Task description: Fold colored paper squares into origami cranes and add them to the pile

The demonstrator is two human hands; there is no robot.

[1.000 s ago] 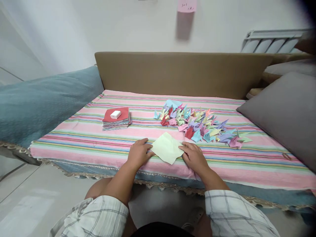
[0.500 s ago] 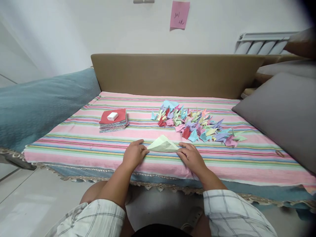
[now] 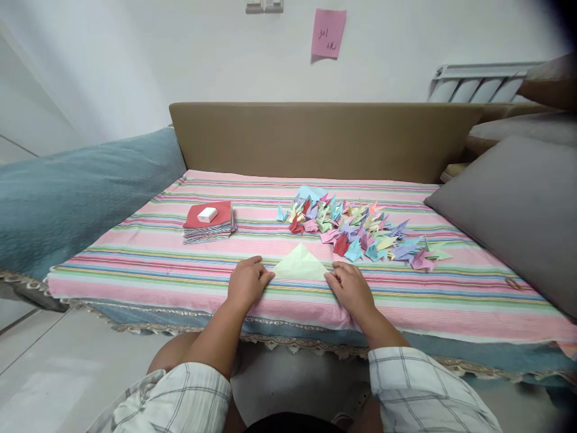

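Two hands, left hand [image 3: 246, 281] and right hand [image 3: 350, 285], pinch a folded pale-green paper [image 3: 300, 266] on the striped bedcover [image 3: 157, 264].

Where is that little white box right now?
The little white box sits on the stack of paper sheets, on the left of the striped cloth, beyond the left hand.

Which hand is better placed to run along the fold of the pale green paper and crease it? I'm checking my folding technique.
Probably the right hand: its fingertips sit on the paper triangle's corner, while the left hand pins the other corner.
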